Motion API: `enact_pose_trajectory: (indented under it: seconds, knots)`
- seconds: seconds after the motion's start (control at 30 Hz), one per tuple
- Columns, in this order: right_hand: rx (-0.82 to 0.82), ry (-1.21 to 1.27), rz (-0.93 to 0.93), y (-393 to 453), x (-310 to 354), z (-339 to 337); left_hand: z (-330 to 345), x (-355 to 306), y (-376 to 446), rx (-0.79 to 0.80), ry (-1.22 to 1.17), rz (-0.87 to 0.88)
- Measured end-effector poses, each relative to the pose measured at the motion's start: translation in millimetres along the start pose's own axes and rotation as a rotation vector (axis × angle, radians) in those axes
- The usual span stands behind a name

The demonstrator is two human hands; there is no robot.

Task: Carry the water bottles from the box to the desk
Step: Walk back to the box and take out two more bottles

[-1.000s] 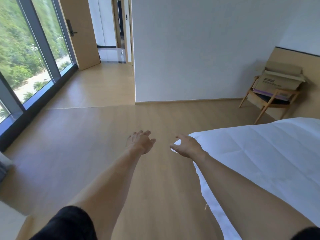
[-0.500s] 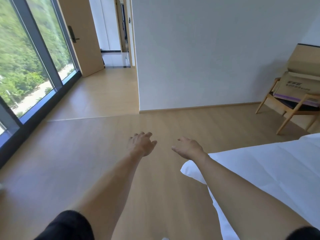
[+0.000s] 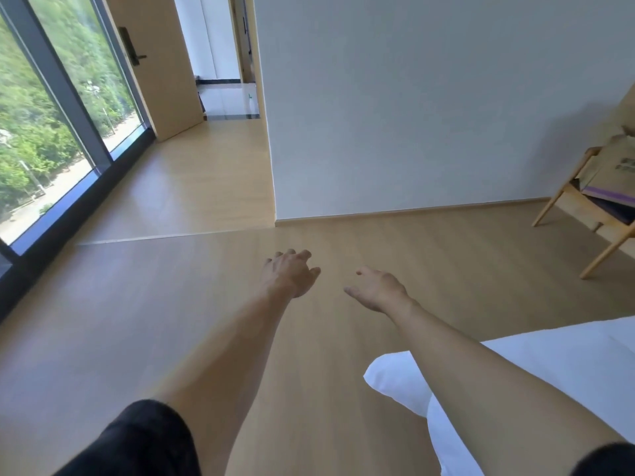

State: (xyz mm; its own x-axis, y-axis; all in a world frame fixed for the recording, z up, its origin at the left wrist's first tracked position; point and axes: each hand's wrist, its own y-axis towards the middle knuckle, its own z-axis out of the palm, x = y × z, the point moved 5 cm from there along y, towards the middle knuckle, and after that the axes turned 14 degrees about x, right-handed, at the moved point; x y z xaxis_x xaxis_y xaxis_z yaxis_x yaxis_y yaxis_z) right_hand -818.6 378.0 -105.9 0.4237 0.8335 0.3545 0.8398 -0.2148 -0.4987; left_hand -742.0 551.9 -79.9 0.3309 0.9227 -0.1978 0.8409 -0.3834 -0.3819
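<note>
both hands reach forward over the wooden floor (image 3: 171,321), arms nearly straight, palms down. the left hand (image 3: 290,274) has loosely curled fingers and holds nothing; the right hand (image 3: 376,288) is relaxed, thumb out, also empty. a white bed (image 3: 549,365) corner lies under the right forearm. the cardboard box (image 3: 615,173) sits on a wooden chair (image 3: 580,214) at far right; no bottles show.

dark print on the cardboard box (image 3: 615,170) on the chair, perhaps lettering, too blurred to read
</note>
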Motion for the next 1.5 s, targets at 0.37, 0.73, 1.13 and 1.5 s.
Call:
enact_pose_trajectory:
  seconds: [0.37, 0.73, 1.13, 1.5]
  knots:
    - [-0.096, 0.033, 0.186, 143.9, -37.9, -99.0, -51.0, -50.1, 211.3, 0.04, 0.037, 0.172]
    - [-0.156, 0.075, 0.403, 250.2, -77.7, -204.0, -125.4, -131.6, 381.2, 0.119, 0.166, 0.408]
    - [-0.23, 0.191, 0.543, 327.9, -197.5, -289.4, -130.3, -283.5, 500.9, 0.157, 0.291, 0.578]
    - [-0.273, 0.298, 0.626, 386.2, -358.0, -409.5, -150.1, -497.5, 609.8, 0.163, 0.329, 0.691]
